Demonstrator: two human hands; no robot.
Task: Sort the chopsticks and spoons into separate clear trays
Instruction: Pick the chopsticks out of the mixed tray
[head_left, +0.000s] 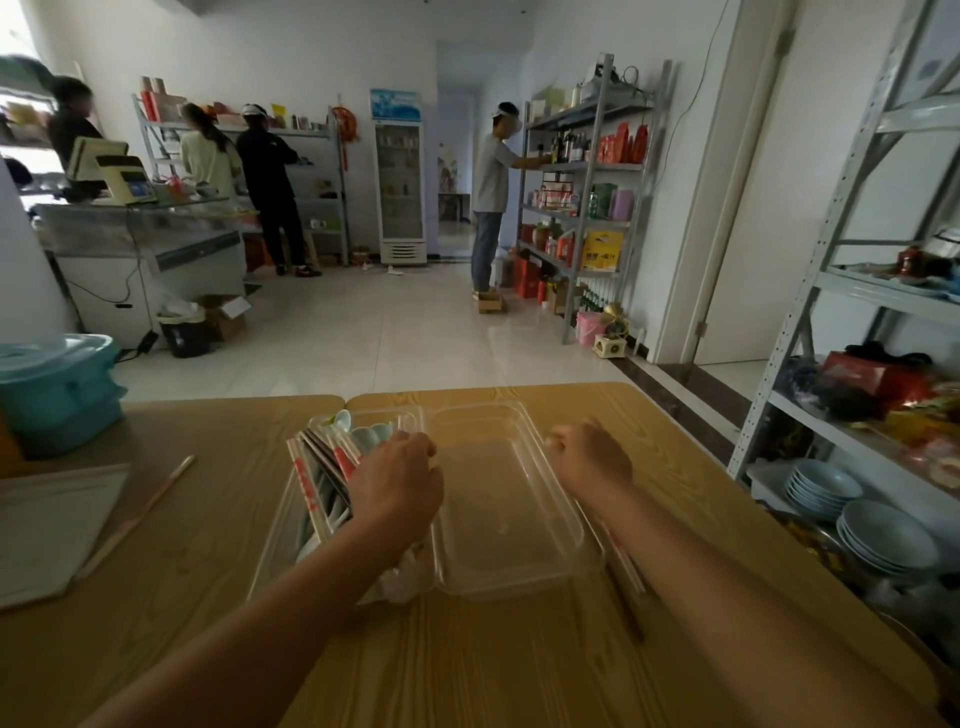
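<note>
Left hand (397, 486) over cutlery tray (275, 530), right hand (589, 460) at empty tray (498, 499) rim, fingers curled, hold unclear

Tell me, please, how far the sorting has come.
Nothing looks sorted yet: chopsticks and spoons lie mixed in the left tray, and the right tray looks empty. The left hand is over the left tray; the right hand is at the right tray's rim. All sorting remains.

No legible text; yellow box (602, 251) print blurred.
</note>
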